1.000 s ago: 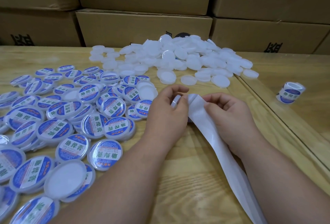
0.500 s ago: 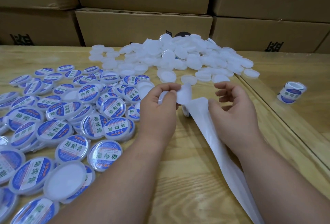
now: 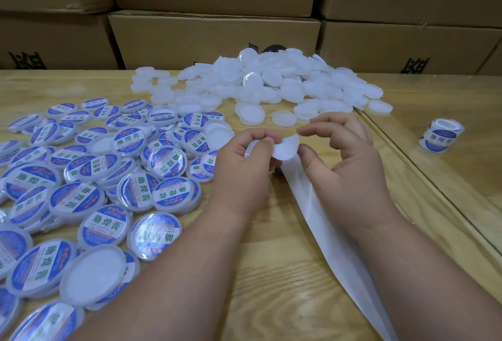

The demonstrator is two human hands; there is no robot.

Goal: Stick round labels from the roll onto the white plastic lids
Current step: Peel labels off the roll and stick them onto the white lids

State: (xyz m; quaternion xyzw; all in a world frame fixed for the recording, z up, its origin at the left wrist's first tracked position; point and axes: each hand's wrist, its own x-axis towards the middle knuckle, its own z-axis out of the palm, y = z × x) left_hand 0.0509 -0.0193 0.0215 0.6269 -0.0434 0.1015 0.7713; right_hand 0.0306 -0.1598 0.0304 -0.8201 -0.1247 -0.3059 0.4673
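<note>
My left hand (image 3: pixel 241 169) grips a white plastic lid (image 3: pixel 248 150), of which only an edge shows between the fingers. A round label (image 3: pixel 285 147) stands beside it, white back towards me, its left edge under my left fingertips. My right hand (image 3: pixel 350 164) has its thumb and forefinger on the label's right edge. The white backing strip (image 3: pixel 326 232) runs from under my hands down to the lower right. A pile of bare white lids (image 3: pixel 271 85) lies at the back. Several labelled lids (image 3: pixel 108 172) cover the left.
A roll of blue labels (image 3: pixel 441 136) stands on the glass-topped table section at the right, past a raised wooden edge (image 3: pixel 423 177). Stacked cardboard boxes (image 3: pixel 212 36) wall off the back. Bare wooden tabletop (image 3: pixel 271 286) shows between my forearms.
The label has come off the backing strip and risen between my hands. My right hand let the strip drop and moved up to the label's right edge.
</note>
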